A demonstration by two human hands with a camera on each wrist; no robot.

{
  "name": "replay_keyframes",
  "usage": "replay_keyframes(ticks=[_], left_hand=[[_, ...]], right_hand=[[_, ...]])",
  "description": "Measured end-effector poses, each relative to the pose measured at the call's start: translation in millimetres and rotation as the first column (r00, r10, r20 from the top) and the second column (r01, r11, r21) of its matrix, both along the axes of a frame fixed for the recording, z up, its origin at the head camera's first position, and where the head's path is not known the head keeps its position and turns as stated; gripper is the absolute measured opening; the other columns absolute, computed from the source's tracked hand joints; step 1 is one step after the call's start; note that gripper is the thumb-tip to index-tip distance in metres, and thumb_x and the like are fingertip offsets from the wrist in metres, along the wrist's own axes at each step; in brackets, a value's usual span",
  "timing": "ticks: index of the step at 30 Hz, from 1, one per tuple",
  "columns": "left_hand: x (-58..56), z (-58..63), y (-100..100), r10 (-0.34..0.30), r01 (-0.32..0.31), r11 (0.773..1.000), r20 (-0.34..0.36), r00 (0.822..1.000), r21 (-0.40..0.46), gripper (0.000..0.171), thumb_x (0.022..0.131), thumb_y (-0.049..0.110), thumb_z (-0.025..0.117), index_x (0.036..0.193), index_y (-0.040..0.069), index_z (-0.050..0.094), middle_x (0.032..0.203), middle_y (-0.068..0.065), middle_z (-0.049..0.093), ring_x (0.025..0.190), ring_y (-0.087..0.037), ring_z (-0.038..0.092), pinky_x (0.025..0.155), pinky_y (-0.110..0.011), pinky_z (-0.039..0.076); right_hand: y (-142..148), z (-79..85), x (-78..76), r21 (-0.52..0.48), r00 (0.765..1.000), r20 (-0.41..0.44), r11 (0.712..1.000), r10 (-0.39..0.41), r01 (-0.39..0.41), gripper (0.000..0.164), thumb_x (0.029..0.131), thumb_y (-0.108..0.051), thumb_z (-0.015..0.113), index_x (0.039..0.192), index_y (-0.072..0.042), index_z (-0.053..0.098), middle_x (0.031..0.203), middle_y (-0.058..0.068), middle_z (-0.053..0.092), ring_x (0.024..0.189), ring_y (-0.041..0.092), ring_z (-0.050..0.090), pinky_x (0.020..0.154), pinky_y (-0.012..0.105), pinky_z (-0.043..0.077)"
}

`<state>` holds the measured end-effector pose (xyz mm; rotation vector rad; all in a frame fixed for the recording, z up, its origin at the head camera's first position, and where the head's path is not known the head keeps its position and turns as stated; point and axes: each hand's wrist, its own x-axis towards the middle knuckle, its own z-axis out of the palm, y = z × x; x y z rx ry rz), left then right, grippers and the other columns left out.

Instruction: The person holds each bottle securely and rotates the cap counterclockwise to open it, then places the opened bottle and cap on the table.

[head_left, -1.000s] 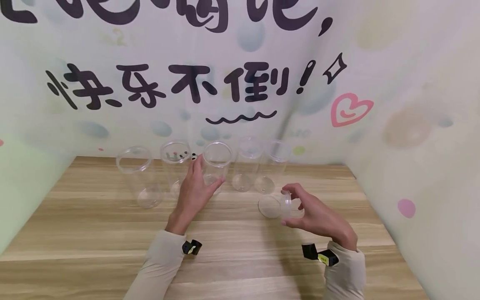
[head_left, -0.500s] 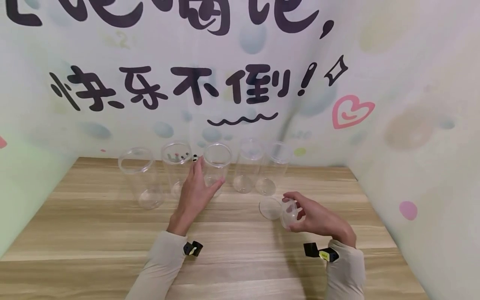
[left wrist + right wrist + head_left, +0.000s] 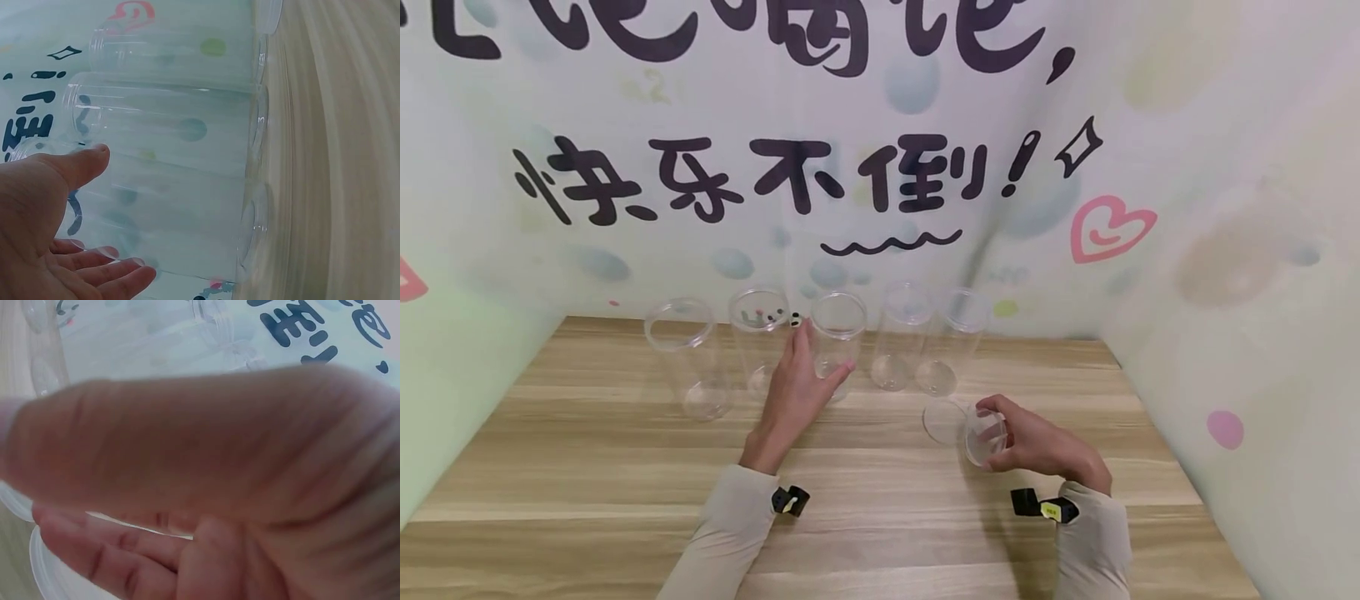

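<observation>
A clear plastic jar stands upright, third from the left in a row of several similar jars. My left hand grips it around its left and front sides. In the left wrist view, the thumb and fingertips lie on opposite sides of that jar. My right hand holds a clear round lid, tilted on its edge, between thumb and fingers. Beside it a second clear disc, like a lid, lies on the table. In the right wrist view the thumb covers much of the picture.
More clear jars stand along the table's back: the leftmost jar, its neighbour, and two on the right, a nearer jar and a jar close to it. The wooden table meets the printed wall behind.
My right hand has turned the lid from nearly edge-on to show its round face, and has dropped slightly lower. The left hand stays at the middle jar. The head view has shifted a little.
</observation>
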<state>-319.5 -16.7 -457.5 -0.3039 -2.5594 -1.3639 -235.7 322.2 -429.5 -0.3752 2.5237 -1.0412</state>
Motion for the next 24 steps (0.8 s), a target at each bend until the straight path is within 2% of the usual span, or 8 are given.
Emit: replay_keyframes(ticks=[4,14,24], left_hand=[[-0.4,-1.0,0.1,0.0,0.0,1.0,0.006,1.0,0.004,0.095,0.087,0.039,0.075,0.154,-0.002,0.021,0.153,-0.023,0.034,0.138,-0.044,0.039,0.111,-0.057,0.036],[0.7,-0.2,-0.4,-0.006,0.006,1.0,0.025,1.0,0.01,0.097,0.087,0.039,0.075,0.155,-0.001,0.019,0.156,-0.022,0.032,0.14,-0.042,0.038,0.112,-0.057,0.035],[0.1,-0.9,-1.2,-0.003,0.004,1.0,0.038,0.999,-0.013,0.098,0.088,0.041,0.073,0.156,-0.002,0.017,0.158,-0.022,0.029,0.142,-0.041,0.035,0.114,-0.055,0.033]], right_hand=[[1.7,-3.2,-0.4,0.019,0.999,-0.012,0.999,0.029,-0.029,0.067,0.078,-0.002,0.075,0.136,-0.001,0.043,0.138,0.023,0.048,0.112,0.033,0.055,0.082,0.028,0.052],[3.3,-7.4,-3.3,0.061,0.999,0.0,0.997,0.044,-0.044,0.072,0.078,-0.011,0.082,0.139,-0.006,0.044,0.14,0.018,0.049,0.114,0.03,0.054,0.09,0.039,0.05],[3.8,-7.8,-4.6,0.08,0.998,-0.011,0.995,0.059,-0.058,0.071,0.079,-0.016,0.083,0.138,-0.007,0.044,0.139,0.017,0.051,0.114,0.031,0.053,0.091,0.038,0.048]])
